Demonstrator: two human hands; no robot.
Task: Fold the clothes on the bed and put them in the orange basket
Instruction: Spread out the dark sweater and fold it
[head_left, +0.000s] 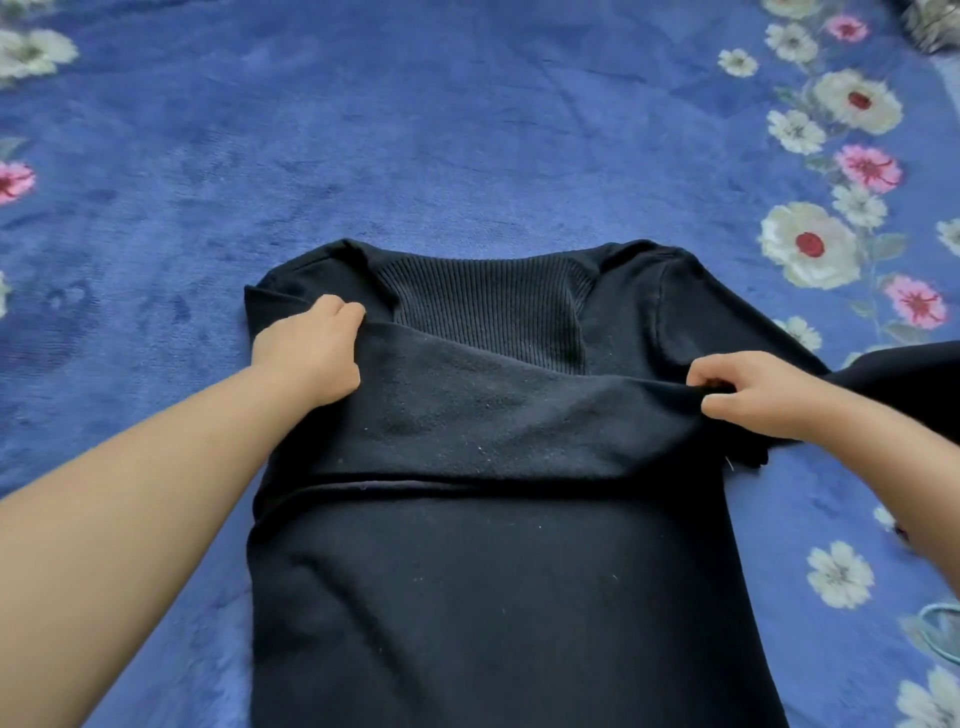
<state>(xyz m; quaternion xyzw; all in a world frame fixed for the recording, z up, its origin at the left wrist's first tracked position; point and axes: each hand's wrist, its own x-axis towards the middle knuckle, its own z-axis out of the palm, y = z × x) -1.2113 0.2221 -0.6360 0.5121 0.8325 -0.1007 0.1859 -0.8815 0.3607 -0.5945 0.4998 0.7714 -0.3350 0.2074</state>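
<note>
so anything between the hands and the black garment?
Nothing visible. The left hand and right hand both already grip the black knit garment, which lies on the blue floral bedspread. No orange basket in view.

The sweater (498, 571) is plain black, with a ribbed band (488, 306) just beyond the fingers (711, 371). The blanket (441, 130) under it is blue — white, pink and red-centred flowers along its edges.

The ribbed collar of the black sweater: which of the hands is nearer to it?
Left. The left hand grips the folded sleeve right beside the ribbed collar; the right hand pinches the sleeve farther away, near the sweater's right edge.
</note>
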